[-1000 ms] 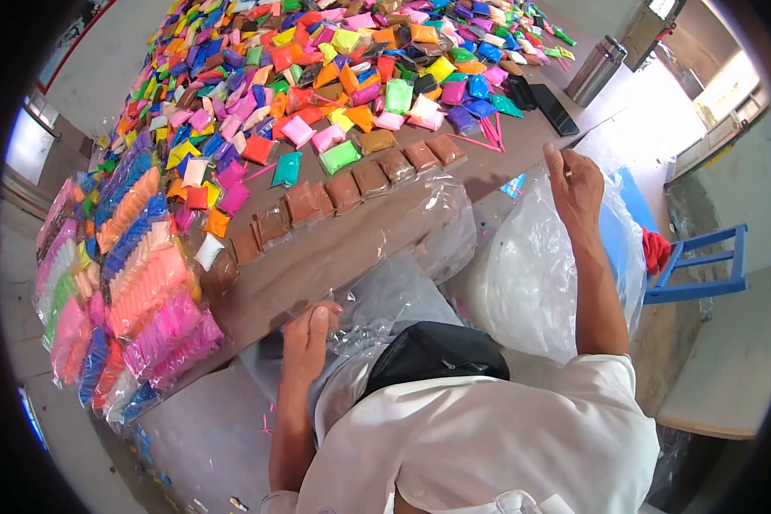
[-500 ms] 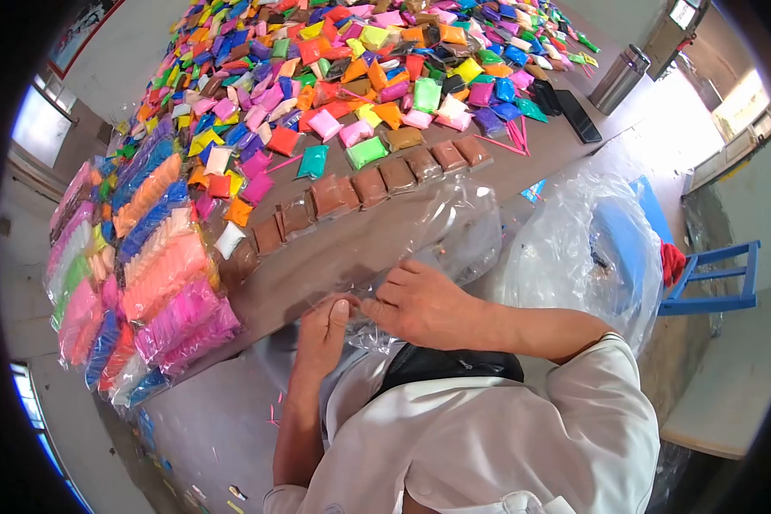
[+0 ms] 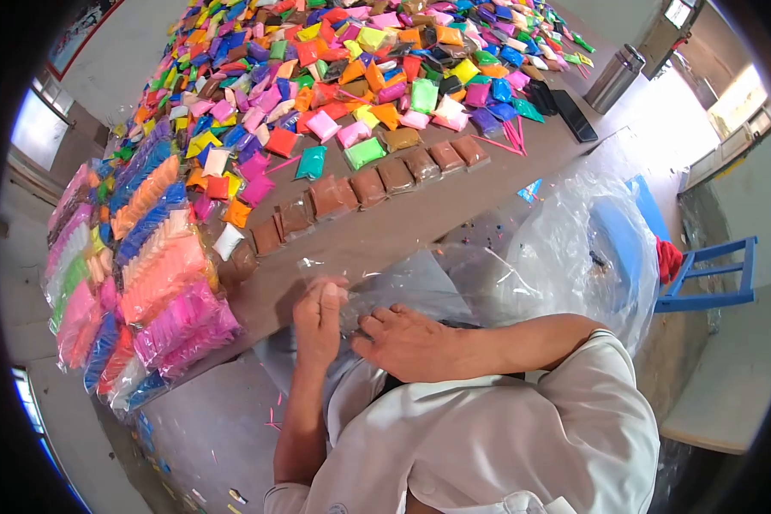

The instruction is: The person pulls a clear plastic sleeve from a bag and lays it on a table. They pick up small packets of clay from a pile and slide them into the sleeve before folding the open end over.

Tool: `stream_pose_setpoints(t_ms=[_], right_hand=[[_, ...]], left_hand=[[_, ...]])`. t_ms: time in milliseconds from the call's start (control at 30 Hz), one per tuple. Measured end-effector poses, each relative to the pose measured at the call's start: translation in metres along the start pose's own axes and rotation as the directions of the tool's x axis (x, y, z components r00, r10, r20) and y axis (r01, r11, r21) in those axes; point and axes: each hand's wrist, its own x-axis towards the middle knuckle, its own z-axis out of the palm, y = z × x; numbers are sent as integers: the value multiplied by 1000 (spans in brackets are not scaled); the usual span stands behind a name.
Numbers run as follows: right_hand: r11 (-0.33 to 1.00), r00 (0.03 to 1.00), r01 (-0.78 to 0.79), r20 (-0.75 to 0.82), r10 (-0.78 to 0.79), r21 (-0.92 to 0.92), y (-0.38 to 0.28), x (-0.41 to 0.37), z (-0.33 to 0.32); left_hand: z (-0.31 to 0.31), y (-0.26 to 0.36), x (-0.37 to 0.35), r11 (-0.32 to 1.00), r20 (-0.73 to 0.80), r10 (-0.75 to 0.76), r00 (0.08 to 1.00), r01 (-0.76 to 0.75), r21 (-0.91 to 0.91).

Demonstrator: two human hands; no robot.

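A clear plastic bag stretches between my hands at the table's near edge and trails off to the right. My left hand pinches its left end, thumb up and fingers closed. Lower and just to the right, my right hand has its fingers curled against the bag's lower edge. On the table beyond my hands lies a row of flat brown packets, side by side.
A large pile of small coloured packets covers the table. Bagged stacks of packets stand at left. A phone and a steel flask lie at back right. A big clear plastic sack hangs beside a blue stool.
My right hand has moved down toward my body, and my left hand slightly up. The clear bag has come down off the tabletop and now lies lower, across my lap.
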Motion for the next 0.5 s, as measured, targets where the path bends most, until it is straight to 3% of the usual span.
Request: stream_pose_setpoints(t_ms=[67,167,267,333,400,500], right_hand=[[991,970,-107,225,86,84,-6,6,-9],[979,988,-106,129,84,172,-3,1,2],[964,973,-218,106,203,155,20,-22,8],[927,918,-329,293,269,179,50,-45,3],[767,783,-612,284,553,194,66,-75,2],[596,729,-674,262,633,436,67,-102,-18]], left_hand=[[-1,3,4,1000,-31,17,999,-17,7],[-4,8,6,1000,-61,-7,998,7,-4],[-11,4,3,1000,-116,-17,993,16,-8],[-17,-4,-1,1000,-144,16,989,-15,9],[-18,-16,-4,996,-153,82,985,-77,44],[0,6,-9,997,-37,36,999,-33,67]])
